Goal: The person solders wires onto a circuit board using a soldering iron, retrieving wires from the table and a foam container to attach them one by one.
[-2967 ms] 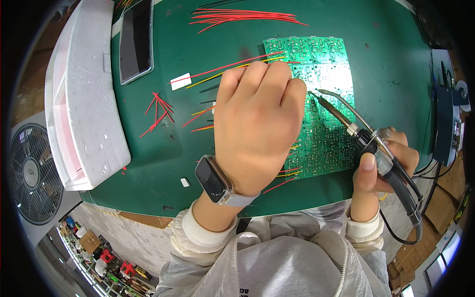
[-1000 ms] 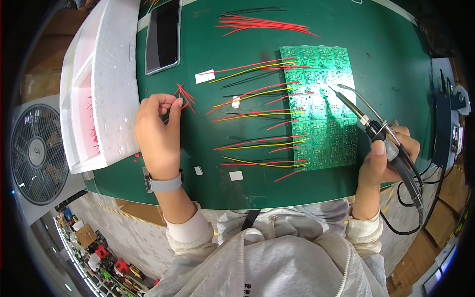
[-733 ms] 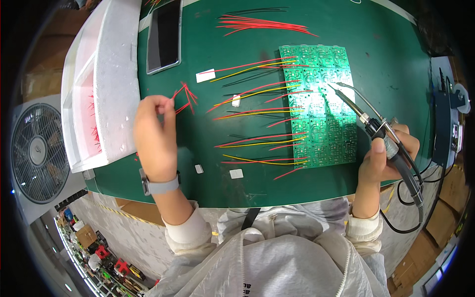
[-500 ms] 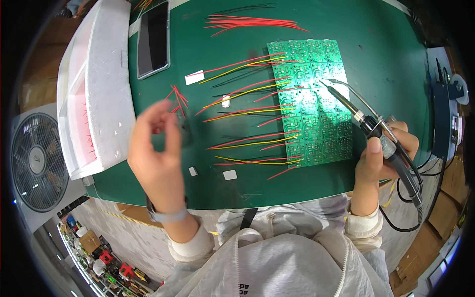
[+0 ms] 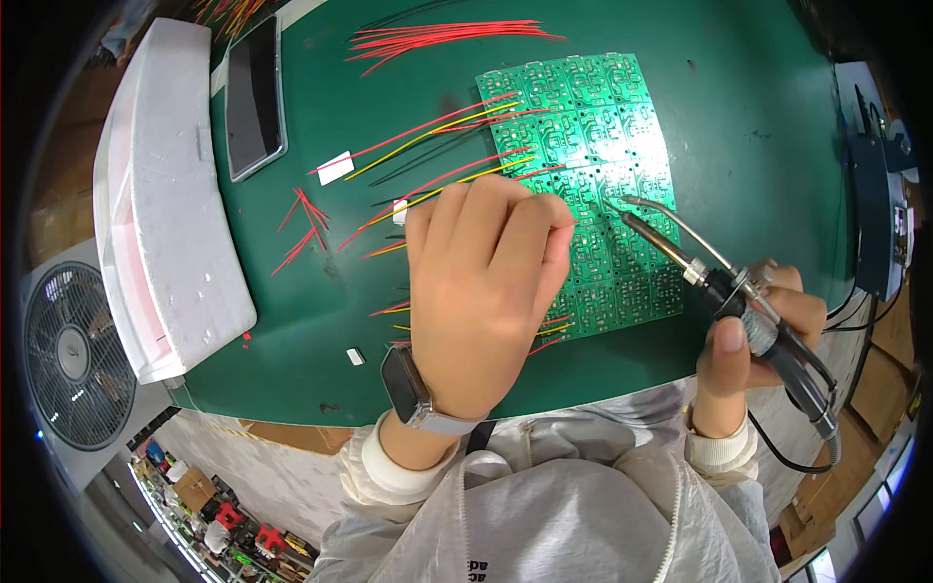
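Observation:
My left hand (image 5: 481, 282), with a watch on its wrist, is over the left part of the green circuit board panel (image 5: 622, 126). Thumb and fingers are pinched together, and a bit of red wire (image 5: 573, 224) shows at their tips. On the right, my right hand (image 5: 758, 335) grips a soldering iron (image 5: 714, 282) with a thin metal feed tube (image 5: 685, 225) alongside it. The iron's tip points left, at the middle of the panel. Red, yellow and black wires (image 5: 428, 131) stretch left from the panel; my left hand hides several of them.
Short red wires (image 5: 306, 219) lie loose at the left, beside a white foam box (image 5: 180, 194) and a dark-screened phone (image 5: 258, 97). A bundle of long red wires (image 5: 457, 41) lies at the back. A blue-grey device (image 5: 880, 185) stands at the right edge.
My left hand has moved right, from the short red wires to the panel, and its fingers have closed. The iron has shifted slightly down. The whole view has shifted a little.

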`<state>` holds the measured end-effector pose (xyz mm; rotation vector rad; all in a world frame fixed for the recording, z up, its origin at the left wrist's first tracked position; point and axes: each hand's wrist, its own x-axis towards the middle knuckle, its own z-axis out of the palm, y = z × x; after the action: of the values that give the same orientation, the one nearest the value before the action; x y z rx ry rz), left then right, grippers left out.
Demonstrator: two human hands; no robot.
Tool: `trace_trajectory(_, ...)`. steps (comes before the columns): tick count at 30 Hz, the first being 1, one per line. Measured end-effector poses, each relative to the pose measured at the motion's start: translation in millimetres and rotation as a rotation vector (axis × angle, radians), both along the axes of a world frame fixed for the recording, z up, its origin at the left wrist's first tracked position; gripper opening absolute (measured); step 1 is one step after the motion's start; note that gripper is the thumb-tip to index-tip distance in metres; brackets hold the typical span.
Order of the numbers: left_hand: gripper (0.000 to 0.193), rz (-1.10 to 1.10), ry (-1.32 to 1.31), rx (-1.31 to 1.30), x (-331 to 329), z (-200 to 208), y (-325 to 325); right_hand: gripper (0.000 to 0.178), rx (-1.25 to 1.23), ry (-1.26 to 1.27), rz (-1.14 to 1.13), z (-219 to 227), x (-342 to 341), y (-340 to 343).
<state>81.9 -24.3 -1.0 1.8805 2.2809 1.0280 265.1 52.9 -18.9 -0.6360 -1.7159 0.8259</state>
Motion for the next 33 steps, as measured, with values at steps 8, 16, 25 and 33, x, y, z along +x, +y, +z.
trace_trajectory(8, 0.014, 0.055, -0.052, -0.016, 0.9, 0.5, 0.3, 0.037, -0.039, -0.014, 0.153, 0.9, 4.5, -3.9)
trace_trajectory(16, 0.014, 0.068, -0.102, -0.018, -0.7, -0.4, -0.5, 0.035, -0.038, -0.047, 0.191, 1.4, 3.0, -3.3)
trace_trajectory(25, 0.014, 0.052, -0.097, -0.025, -1.9, -1.7, -0.4, 0.037, -0.029, -0.037, 0.176, -0.9, 0.8, -4.1)
trace_trajectory(33, 0.014, 0.052, -0.097, -0.024, -2.1, -3.1, -1.2, 0.036, -0.008, -0.024, 0.174, -3.2, -2.8, -4.9)
